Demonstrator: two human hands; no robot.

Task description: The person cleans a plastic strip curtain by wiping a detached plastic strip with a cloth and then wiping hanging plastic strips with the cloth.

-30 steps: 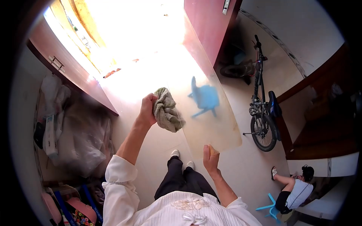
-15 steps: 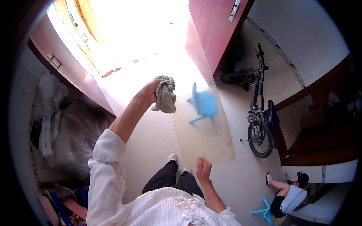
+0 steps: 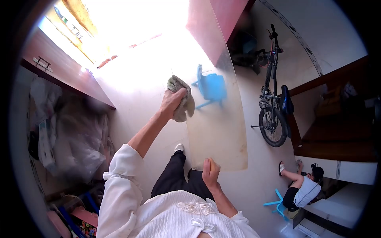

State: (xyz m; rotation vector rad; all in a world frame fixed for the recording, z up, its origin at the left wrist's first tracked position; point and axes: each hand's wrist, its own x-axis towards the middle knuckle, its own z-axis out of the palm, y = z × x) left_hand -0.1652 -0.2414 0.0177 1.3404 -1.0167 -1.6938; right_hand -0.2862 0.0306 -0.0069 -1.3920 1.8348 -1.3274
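Left hand [image 3: 171, 104] is raised out in front, fingers wrapped tight around a bunched-up greyish rag [image 3: 181, 99], pressing it against the left edge of a big see-through panel [image 3: 216, 127]. Right hand [image 3: 209, 174] is lower down, closed on the panel's bottom edge with the thumb up against the sheet, keeping it upright over the tiled floor [image 3: 147, 103]. Through the panel you can make out a small blue chair [image 3: 210, 88], kinda hazy. Off to the right there's a bicycle [image 3: 274, 99] parked by the wall, and another person [image 3: 302, 191] sitting low on the floor near the corner.
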